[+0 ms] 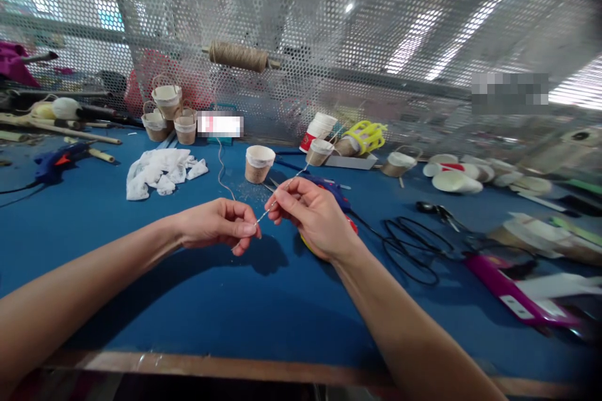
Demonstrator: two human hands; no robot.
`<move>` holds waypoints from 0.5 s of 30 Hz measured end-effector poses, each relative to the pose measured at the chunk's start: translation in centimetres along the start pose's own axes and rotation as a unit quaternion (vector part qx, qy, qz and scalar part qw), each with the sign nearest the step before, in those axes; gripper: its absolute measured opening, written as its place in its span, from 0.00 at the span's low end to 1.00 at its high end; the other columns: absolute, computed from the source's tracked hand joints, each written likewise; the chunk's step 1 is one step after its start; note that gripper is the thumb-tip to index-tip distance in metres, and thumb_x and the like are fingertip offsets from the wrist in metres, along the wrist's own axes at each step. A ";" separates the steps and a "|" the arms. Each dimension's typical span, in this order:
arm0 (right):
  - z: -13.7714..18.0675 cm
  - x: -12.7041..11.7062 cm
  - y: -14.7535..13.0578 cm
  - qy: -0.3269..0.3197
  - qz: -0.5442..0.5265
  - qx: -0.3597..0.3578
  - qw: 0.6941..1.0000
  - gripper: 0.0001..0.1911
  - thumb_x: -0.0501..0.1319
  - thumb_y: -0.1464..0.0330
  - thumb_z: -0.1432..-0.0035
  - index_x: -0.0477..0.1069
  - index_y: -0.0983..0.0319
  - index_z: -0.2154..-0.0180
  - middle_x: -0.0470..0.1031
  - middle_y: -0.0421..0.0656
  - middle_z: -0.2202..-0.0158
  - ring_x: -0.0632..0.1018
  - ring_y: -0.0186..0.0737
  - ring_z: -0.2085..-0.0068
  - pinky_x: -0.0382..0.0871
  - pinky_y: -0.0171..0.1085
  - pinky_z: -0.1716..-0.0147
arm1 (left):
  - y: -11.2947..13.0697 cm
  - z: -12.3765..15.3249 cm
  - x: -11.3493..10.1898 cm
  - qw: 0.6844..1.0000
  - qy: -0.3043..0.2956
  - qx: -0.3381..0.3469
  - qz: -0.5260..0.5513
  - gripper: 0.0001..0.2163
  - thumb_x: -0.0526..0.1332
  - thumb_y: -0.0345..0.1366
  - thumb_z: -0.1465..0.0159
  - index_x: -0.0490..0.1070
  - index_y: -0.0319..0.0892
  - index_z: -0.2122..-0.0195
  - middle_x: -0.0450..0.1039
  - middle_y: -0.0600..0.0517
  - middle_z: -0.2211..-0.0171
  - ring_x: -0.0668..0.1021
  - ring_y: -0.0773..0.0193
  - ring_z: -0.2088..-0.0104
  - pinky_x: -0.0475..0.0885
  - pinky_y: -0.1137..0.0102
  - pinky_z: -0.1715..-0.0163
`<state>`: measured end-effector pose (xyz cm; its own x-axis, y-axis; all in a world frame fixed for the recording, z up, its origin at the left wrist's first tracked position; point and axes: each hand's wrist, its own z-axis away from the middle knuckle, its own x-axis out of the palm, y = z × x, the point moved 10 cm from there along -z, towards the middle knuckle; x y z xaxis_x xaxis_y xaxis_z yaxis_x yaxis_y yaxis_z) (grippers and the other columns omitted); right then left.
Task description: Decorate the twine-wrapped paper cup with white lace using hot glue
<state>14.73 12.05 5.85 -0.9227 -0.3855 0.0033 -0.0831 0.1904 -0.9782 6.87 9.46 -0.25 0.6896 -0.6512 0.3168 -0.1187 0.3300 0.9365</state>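
Note:
Between my two hands runs a thin, pale twisted cord [264, 213], slanting up to the right. My left hand [221, 223] pinches its lower part between thumb and fingers. My right hand [313, 210] pinches it higher up, and a free end sticks out past the fingers. Just beyond the hands stands a small twine-wrapped cup [259, 165] with a white cloth rim and no handle. Scissors [308, 249] lie partly hidden beneath my right hand. A blue glue gun [333, 191] rests behind that hand.
A twine spool [239, 56] hangs on the perforated metal screen. Handled cups [167, 102] are stacked at the back left, near white cloth scraps [160, 170]. Another blue glue gun [59, 161] lies left. Black cable [414, 250] and a purple power strip [512, 291] lie right.

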 end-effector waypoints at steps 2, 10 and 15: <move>0.0 0.1 -0.1 -0.002 0.005 0.002 1.000 0.09 0.62 0.65 0.47 0.67 0.63 0.73 0.74 0.39 0.75 0.74 0.29 0.75 0.70 0.33 0.72 | 0.1 0.0 0.1 1.000 0.001 0.004 0.001 0.13 0.70 0.40 0.51 0.71 0.36 0.73 0.71 0.56 0.82 0.72 0.72 0.80 0.64 0.75 0.77; 0.4 1.9 -0.2 -0.064 0.075 -0.002 0.995 0.04 0.62 0.71 0.48 0.66 0.63 0.71 0.71 0.37 0.75 0.74 0.30 0.73 0.70 0.33 0.69 | 0.2 0.0 -0.1 1.000 0.024 0.008 0.005 0.15 0.71 0.40 0.54 0.69 0.36 0.75 0.71 0.56 0.82 0.72 0.73 0.80 0.65 0.75 0.78; 0.6 2.1 -0.3 -0.059 0.102 -0.022 0.993 0.03 0.61 0.72 0.47 0.66 0.63 0.71 0.70 0.36 0.76 0.73 0.28 0.75 0.70 0.32 0.71 | 0.1 -0.1 0.2 1.000 0.014 0.022 -0.008 0.16 0.70 0.42 0.53 0.67 0.36 0.75 0.71 0.57 0.82 0.72 0.73 0.81 0.65 0.75 0.77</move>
<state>13.04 10.67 6.08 -0.8720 -0.4368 -0.2208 0.0824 0.3138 -0.9459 7.11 9.45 -0.13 0.7111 -0.6368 0.2980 -0.1387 0.2885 0.9474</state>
